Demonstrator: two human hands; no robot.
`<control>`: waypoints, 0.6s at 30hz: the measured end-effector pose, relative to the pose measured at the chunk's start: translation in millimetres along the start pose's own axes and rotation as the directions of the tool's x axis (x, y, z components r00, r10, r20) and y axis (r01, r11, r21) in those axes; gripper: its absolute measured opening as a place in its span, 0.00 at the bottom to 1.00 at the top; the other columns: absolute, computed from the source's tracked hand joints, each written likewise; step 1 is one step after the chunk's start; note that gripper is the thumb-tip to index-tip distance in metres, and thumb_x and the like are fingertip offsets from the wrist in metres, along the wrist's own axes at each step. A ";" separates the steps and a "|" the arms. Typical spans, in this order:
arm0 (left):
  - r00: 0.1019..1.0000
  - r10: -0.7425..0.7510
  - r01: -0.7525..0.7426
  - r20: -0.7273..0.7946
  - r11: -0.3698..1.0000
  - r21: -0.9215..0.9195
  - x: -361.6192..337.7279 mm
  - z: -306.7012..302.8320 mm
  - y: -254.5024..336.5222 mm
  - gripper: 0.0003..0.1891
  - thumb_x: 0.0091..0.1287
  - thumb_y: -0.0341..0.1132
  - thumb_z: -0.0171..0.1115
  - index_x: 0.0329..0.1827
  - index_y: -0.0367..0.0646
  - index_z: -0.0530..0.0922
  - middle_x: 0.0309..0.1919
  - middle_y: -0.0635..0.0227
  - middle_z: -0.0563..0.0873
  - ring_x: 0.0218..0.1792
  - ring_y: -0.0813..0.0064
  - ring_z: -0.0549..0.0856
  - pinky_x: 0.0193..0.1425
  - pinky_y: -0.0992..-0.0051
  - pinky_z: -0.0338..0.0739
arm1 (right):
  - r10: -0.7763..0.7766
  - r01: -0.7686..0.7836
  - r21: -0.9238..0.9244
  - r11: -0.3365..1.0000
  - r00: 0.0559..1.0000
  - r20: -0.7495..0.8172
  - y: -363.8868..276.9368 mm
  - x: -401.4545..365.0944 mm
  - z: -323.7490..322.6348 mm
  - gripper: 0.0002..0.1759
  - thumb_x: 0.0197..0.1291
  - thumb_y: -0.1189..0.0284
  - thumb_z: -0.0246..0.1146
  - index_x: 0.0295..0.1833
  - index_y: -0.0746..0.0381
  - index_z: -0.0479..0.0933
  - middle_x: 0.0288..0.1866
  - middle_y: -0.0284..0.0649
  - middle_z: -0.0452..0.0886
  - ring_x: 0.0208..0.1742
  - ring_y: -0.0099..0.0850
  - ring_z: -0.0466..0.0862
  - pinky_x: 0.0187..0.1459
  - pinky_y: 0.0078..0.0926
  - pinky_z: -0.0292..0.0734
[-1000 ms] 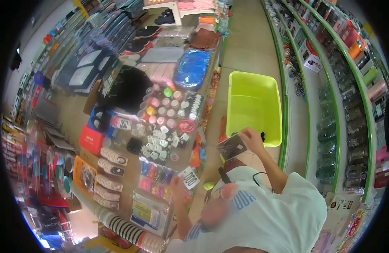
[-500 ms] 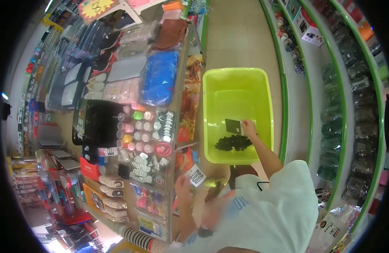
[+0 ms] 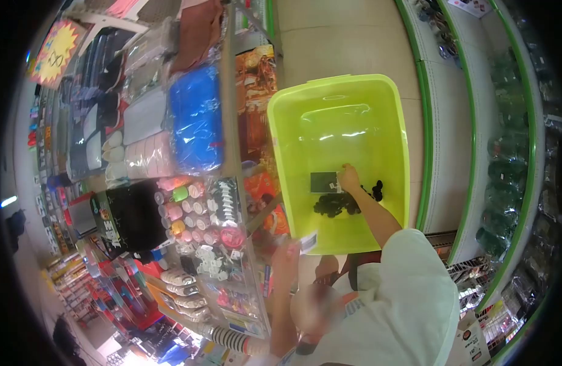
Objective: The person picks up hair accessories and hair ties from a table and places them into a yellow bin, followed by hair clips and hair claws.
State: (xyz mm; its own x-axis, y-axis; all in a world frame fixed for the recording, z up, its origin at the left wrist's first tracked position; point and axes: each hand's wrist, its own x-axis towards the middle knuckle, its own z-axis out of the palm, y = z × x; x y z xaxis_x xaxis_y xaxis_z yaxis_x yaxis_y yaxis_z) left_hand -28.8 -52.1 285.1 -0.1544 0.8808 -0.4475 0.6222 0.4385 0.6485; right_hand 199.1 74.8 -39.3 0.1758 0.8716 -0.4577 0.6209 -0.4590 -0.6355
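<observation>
My right hand (image 3: 349, 177) reaches down inside a lime-green plastic tub (image 3: 400, 158). Its fingers pinch the right edge of a flat dark card (image 3: 323, 182), which has a small pale patch at that edge. Below the card, a heap of small black items (image 3: 336, 205) lies in the tub, too blurred to name, with another black clump (image 3: 377, 190) to the right of my wrist. Outside the tub's near left corner, my left hand (image 3: 286, 251) is closed on a small white card tag (image 3: 308, 243) with dark print, tilted edgewise here.
To the left stands a display table with a blue plastic-wrapped pack (image 3: 197, 119), small round jars (image 3: 184, 210), white small parts (image 3: 208, 262) and shoes (image 3: 189, 299). Green-edged shelves (image 3: 425, 140) holding dark green glassware (image 3: 506, 146) line the right. Tiled floor (image 3: 336, 36) runs beyond the tub.
The view has shifted and the tub appears larger. My right hand still has the dark card, now low by the black heap. My left hand has moved the white tag up near the tub's rim.
</observation>
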 end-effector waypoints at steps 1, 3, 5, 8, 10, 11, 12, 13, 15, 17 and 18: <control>0.998 0.064 -0.064 0.019 0.997 0.037 24.5 6.2 14.7 0.09 0.72 0.31 0.60 0.49 0.37 0.81 0.37 0.62 0.86 0.37 0.73 0.84 0.45 0.75 0.76 | -0.007 0.006 0.017 1.000 1.000 0.005 1.2 -4.8 -10.6 0.20 0.57 0.70 0.66 0.55 0.65 0.75 0.53 0.54 0.79 0.52 0.51 0.80 0.53 0.45 0.76; 0.963 0.267 -0.269 0.037 0.953 0.137 70.2 29.8 29.0 0.08 0.71 0.32 0.59 0.47 0.38 0.81 0.38 0.58 0.85 0.38 0.62 0.85 0.45 0.69 0.77 | -0.031 0.031 0.041 0.999 0.999 0.012 1.7 -19.9 -42.2 0.20 0.57 0.71 0.65 0.54 0.66 0.74 0.54 0.56 0.77 0.53 0.51 0.79 0.53 0.46 0.76; 0.909 0.404 -0.418 0.107 0.874 0.250 120.1 65.8 21.9 0.07 0.69 0.32 0.60 0.45 0.40 0.81 0.38 0.56 0.84 0.41 0.54 0.83 0.45 0.63 0.77 | 0.019 -0.022 0.143 0.989 1.000 0.023 -13.8 -42.5 -81.1 0.15 0.60 0.69 0.64 0.49 0.66 0.76 0.47 0.52 0.81 0.47 0.47 0.82 0.49 0.41 0.77; 0.883 0.402 -0.466 0.241 0.808 0.361 177.1 124.2 5.1 0.06 0.67 0.31 0.59 0.43 0.43 0.82 0.37 0.57 0.84 0.42 0.52 0.83 0.46 0.59 0.77 | 0.081 -0.110 0.291 0.950 0.991 0.107 -28.9 -76.5 -127.8 0.16 0.63 0.65 0.62 0.49 0.66 0.78 0.44 0.50 0.84 0.47 0.45 0.84 0.50 0.38 0.77; 0.868 0.371 -0.490 0.331 0.753 0.440 204.9 162.8 -17.6 0.06 0.66 0.30 0.58 0.43 0.45 0.82 0.38 0.57 0.84 0.42 0.53 0.83 0.47 0.58 0.77 | 0.097 -0.125 0.310 0.943 0.990 0.105 -25.7 -94.2 -138.1 0.13 0.65 0.66 0.62 0.48 0.64 0.78 0.41 0.46 0.84 0.43 0.38 0.85 0.46 0.34 0.78; 0.862 0.334 -0.494 0.382 0.722 0.484 217.1 180.4 -32.7 0.06 0.66 0.30 0.58 0.43 0.45 0.82 0.38 0.58 0.84 0.43 0.53 0.83 0.47 0.58 0.78 | 0.097 -0.138 0.359 0.923 0.987 0.129 -17.5 -99.7 -136.2 0.11 0.65 0.68 0.62 0.47 0.64 0.78 0.40 0.43 0.84 0.41 0.34 0.84 0.46 0.31 0.78; 0.854 0.293 -0.500 0.429 0.687 0.527 228.5 195.3 -44.7 0.06 0.65 0.30 0.58 0.43 0.46 0.82 0.38 0.58 0.84 0.43 0.53 0.84 0.47 0.58 0.78 | 0.088 -0.136 0.390 0.911 0.987 0.137 -15.0 -106.0 -136.5 0.10 0.64 0.69 0.62 0.46 0.64 0.78 0.39 0.42 0.84 0.39 0.33 0.84 0.44 0.30 0.79; 0.855 0.249 -0.494 0.456 0.660 0.566 239.6 209.5 -53.5 0.06 0.65 0.31 0.59 0.42 0.46 0.82 0.38 0.58 0.84 0.43 0.54 0.84 0.48 0.58 0.79 | 0.079 -0.133 0.422 0.897 0.987 0.142 -16.2 -111.1 -138.2 0.10 0.63 0.69 0.63 0.44 0.65 0.77 0.38 0.42 0.83 0.38 0.31 0.84 0.41 0.30 0.80; 0.855 0.149 -0.476 0.496 0.603 0.640 255.2 235.9 -70.8 0.06 0.64 0.32 0.60 0.41 0.46 0.82 0.38 0.59 0.85 0.44 0.55 0.84 0.48 0.58 0.80 | 0.039 -0.098 0.408 0.908 0.988 0.151 -15.3 -121.7 -138.4 0.10 0.64 0.70 0.62 0.45 0.65 0.76 0.39 0.42 0.82 0.38 0.31 0.84 0.41 0.30 0.79; 0.880 0.148 -0.436 0.452 0.632 0.641 267.7 249.6 -80.2 0.10 0.63 0.34 0.61 0.47 0.45 0.80 0.41 0.56 0.82 0.44 0.53 0.84 0.48 0.57 0.81 | 0.031 -0.107 0.423 0.900 0.983 0.183 -16.5 -130.8 -139.2 0.10 0.64 0.71 0.62 0.46 0.65 0.76 0.39 0.42 0.81 0.38 0.31 0.83 0.42 0.30 0.79; 0.899 0.187 -0.419 0.396 0.632 0.653 272.0 256.7 -86.8 0.13 0.62 0.34 0.63 0.49 0.45 0.79 0.42 0.55 0.81 0.45 0.53 0.84 0.48 0.57 0.81 | 0.038 -0.130 0.442 0.887 0.977 0.211 -18.4 -136.5 -140.9 0.10 0.64 0.72 0.62 0.47 0.65 0.75 0.40 0.41 0.80 0.39 0.31 0.83 0.42 0.29 0.79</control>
State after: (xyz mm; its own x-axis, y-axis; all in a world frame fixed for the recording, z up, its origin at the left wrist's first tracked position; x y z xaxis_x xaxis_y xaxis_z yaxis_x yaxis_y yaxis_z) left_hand 72.2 103.6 -51.0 0.2812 0.8034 -0.5248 0.9585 -0.2081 0.1950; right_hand 271.4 -11.4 122.5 0.0340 0.7977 -0.6021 0.1903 -0.5966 -0.7797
